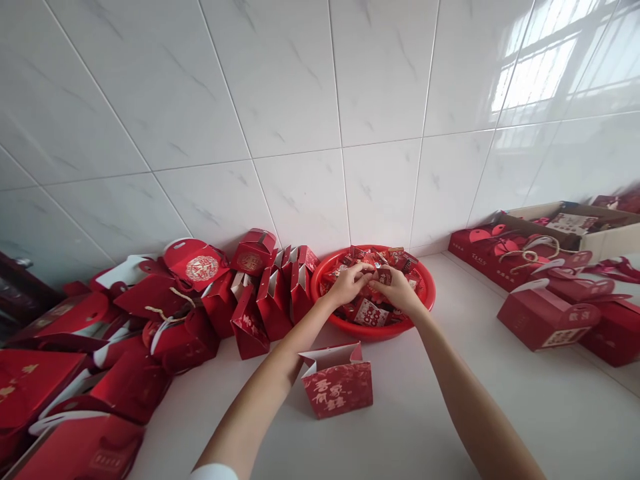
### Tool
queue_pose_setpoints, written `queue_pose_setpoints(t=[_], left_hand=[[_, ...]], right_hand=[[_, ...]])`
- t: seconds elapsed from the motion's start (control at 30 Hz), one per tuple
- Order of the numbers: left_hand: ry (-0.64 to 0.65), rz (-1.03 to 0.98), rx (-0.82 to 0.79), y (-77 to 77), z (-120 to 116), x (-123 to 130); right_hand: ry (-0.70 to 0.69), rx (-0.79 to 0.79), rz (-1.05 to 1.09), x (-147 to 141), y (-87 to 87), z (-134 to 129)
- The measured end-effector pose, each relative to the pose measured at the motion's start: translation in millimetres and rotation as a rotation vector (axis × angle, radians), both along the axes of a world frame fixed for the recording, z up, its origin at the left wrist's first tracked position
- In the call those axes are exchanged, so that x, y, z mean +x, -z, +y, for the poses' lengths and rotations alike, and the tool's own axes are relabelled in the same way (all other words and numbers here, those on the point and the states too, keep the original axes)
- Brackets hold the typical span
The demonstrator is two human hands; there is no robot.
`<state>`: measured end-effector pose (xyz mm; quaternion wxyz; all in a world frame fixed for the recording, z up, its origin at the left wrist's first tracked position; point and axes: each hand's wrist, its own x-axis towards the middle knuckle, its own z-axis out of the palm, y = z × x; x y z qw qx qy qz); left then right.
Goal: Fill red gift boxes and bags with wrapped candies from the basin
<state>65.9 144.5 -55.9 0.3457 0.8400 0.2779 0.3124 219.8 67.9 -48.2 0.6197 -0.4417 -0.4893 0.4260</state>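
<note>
Nearest, just beside the left forearm (263, 400): open-topped red printed paper bag (343, 392), upright, bodyward of both hands, long axis side to side, contents hidden. Beyond: left hand (350, 283) and right hand (399, 291), close together, fingers bent inward; grip on any packet, impossible to tell. Beneath: round red plastic basket (370, 333), full of shiny red wrapped packets (373, 313). Farther right: open cardboard box (620, 241), red and white items inside.

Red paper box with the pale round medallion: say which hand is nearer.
Left: the left hand, over the red plastic basket, is right of the box; the right hand is farther right.
</note>
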Motion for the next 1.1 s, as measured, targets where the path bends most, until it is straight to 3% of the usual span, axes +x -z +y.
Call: queue_pose_setpoints(t=[0.1, 0.27, 0.5, 0.67, 0.83, 1.1], left_hand=[[-0.067, 0.079, 0.106, -1.4, 1, -2], [-0.024, 0.159, 0.178, -1.8, 2, 0], [0.137, 0.402, 0.412, -10.9, -2, 13], [0.224, 0.513, 0.51, -8.2, -3, 30], [0.019, 0.468, 0.429, -10.0, 4, 25], [-0.429, 0.42, 0.329, -29.5, 25, -25]], right_hand=[[0.14, 0.028, 0.259, 7, -5.3, 0], [0.284, -0.08, 0.656, 35, -13.9, 1], [0.285, -0.068, 0.748, 51, -4.9, 5], [0.311, -0.044, 0.759, 50, 1.3, 10], [0.321, -0.058, 0.767, 51, 1.1, 10], [0.303, -0.064, 0.751, 53, 1.3, 9]])
